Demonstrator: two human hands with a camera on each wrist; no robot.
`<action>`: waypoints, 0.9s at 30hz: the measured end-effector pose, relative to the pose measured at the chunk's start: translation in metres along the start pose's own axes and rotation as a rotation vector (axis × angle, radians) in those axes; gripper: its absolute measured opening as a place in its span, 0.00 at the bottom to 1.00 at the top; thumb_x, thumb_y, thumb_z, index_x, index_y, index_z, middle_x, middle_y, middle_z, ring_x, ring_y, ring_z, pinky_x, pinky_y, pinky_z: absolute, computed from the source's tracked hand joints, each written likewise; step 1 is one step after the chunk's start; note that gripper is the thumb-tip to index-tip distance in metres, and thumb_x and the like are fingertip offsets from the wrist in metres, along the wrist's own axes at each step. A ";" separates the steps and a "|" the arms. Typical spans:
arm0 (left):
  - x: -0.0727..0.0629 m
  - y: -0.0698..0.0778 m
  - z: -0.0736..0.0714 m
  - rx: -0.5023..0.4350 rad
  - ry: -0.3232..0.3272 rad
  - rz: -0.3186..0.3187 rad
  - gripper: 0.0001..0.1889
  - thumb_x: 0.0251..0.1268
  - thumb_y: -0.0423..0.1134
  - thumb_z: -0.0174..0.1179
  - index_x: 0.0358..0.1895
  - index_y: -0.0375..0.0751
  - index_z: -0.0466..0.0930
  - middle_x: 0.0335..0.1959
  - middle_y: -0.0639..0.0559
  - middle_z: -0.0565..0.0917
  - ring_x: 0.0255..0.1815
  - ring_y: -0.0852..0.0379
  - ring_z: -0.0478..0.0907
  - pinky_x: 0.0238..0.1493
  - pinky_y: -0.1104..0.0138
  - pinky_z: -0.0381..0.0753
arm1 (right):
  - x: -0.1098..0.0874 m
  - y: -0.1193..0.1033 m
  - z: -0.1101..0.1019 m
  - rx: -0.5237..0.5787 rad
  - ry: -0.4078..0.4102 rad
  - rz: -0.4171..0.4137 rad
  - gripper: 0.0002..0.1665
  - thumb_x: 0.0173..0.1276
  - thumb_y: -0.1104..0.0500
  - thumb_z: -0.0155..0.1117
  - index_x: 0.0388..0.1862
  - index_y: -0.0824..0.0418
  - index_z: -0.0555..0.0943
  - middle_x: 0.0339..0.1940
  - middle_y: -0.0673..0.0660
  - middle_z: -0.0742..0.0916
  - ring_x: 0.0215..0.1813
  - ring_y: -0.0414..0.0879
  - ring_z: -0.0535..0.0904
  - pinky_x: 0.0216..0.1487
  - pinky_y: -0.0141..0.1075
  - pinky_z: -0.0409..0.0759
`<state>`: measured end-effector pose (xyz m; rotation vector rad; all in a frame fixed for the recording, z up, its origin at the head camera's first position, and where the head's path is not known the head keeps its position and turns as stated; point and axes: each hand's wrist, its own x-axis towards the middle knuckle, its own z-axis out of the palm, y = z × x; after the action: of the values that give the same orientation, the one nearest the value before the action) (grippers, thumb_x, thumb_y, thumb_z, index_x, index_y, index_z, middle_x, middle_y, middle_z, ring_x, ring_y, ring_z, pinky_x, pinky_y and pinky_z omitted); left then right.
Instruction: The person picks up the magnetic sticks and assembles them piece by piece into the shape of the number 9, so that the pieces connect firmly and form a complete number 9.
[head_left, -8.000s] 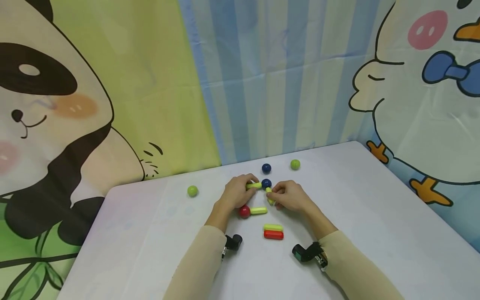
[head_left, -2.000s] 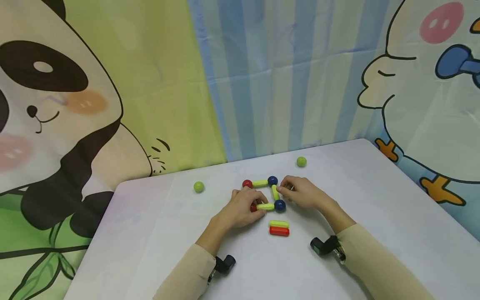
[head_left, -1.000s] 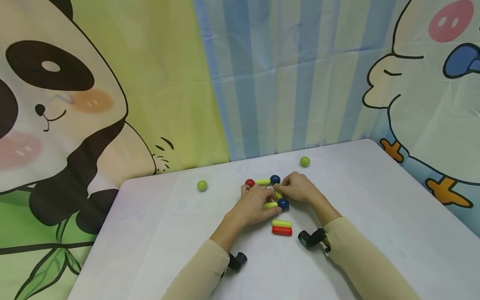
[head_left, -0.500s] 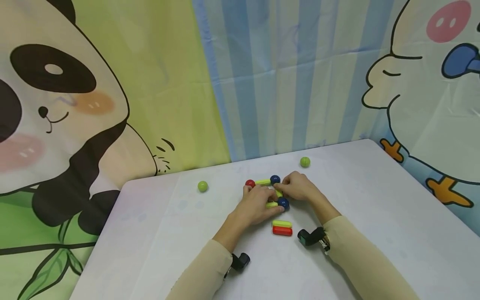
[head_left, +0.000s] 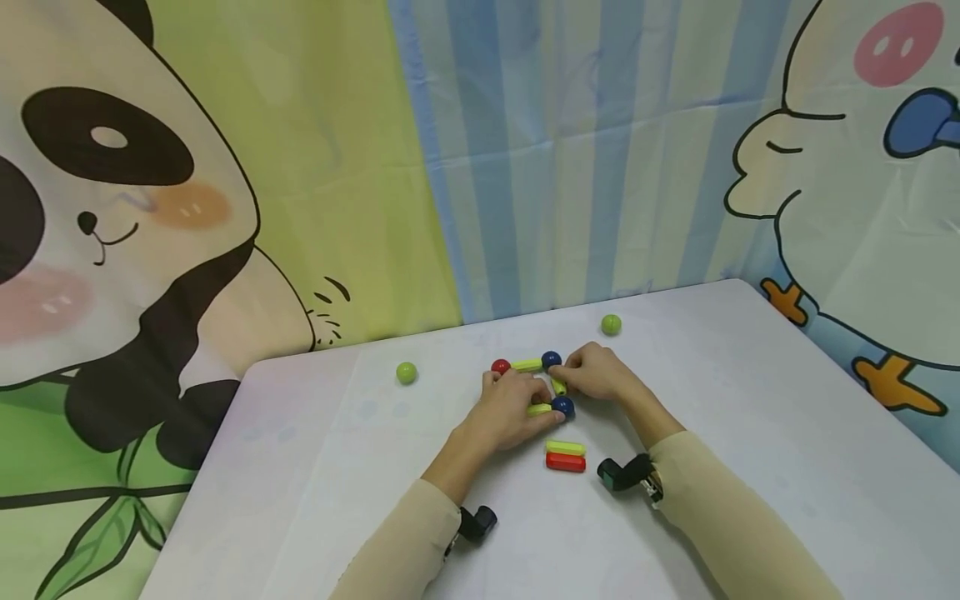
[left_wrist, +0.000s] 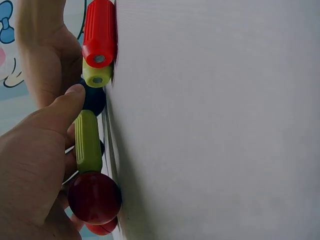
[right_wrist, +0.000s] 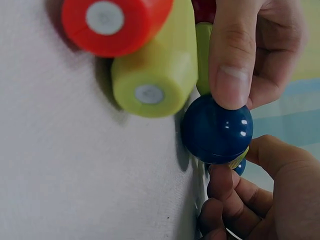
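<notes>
My left hand (head_left: 510, 408) grips the near side of a magnetic ball-and-stick figure, its thumb on the near blue ball (head_left: 562, 407) and its fingers behind the near yellow stick (head_left: 538, 409). A dark red ball (left_wrist: 95, 198) sits at that stick's other end, hidden under the hand in the head view. My right hand (head_left: 600, 372) pinches the middle yellow stick (head_left: 558, 386) between thumb and fingers. This stick runs from the far blue ball (head_left: 551, 358) towards the near one. On the far side, another yellow stick (head_left: 527, 365) joins that far blue ball to a red ball (head_left: 500, 366).
Nearer the body, a loose yellow stick (head_left: 565, 447) and a red stick (head_left: 566, 462) lie side by side. One green ball (head_left: 406, 372) rests on the left of the white table (head_left: 300, 467), another green ball (head_left: 611, 324) towards the back. Printed cloth hangs behind.
Since the oldest frame, a red ball has joined the far stick and a blue ball the near one. The left hand has come from the far stick to the near side; the right hand lately closed in.
</notes>
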<state>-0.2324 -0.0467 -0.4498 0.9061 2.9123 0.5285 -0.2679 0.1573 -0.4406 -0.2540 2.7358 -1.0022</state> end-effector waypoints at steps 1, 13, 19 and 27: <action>0.000 0.000 0.000 -0.001 -0.001 -0.003 0.17 0.66 0.64 0.64 0.45 0.57 0.86 0.42 0.68 0.84 0.52 0.61 0.76 0.58 0.51 0.61 | -0.001 0.000 0.000 0.000 0.003 -0.003 0.24 0.73 0.43 0.61 0.25 0.58 0.85 0.23 0.51 0.82 0.29 0.45 0.74 0.31 0.35 0.69; 0.001 -0.004 0.001 -0.012 0.018 0.001 0.16 0.68 0.63 0.63 0.45 0.58 0.87 0.42 0.71 0.84 0.53 0.62 0.76 0.55 0.52 0.60 | -0.004 0.001 0.003 -0.006 0.026 -0.032 0.24 0.74 0.43 0.62 0.25 0.58 0.85 0.22 0.50 0.82 0.29 0.44 0.74 0.32 0.36 0.69; 0.001 -0.005 0.001 -0.029 0.030 0.003 0.15 0.68 0.63 0.63 0.43 0.59 0.87 0.41 0.72 0.84 0.52 0.62 0.76 0.55 0.52 0.60 | -0.004 0.000 0.003 -0.009 0.020 -0.043 0.23 0.74 0.44 0.62 0.25 0.58 0.85 0.22 0.50 0.82 0.29 0.44 0.74 0.31 0.36 0.69; -0.002 -0.011 -0.003 -0.030 0.062 0.018 0.17 0.67 0.65 0.63 0.45 0.59 0.86 0.48 0.64 0.83 0.56 0.57 0.72 0.55 0.53 0.62 | -0.005 0.003 0.005 0.007 0.017 -0.042 0.24 0.75 0.43 0.62 0.25 0.57 0.85 0.22 0.50 0.82 0.30 0.45 0.74 0.32 0.36 0.69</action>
<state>-0.2369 -0.0567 -0.4508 0.9299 2.9448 0.6097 -0.2623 0.1576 -0.4450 -0.3051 2.7521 -1.0292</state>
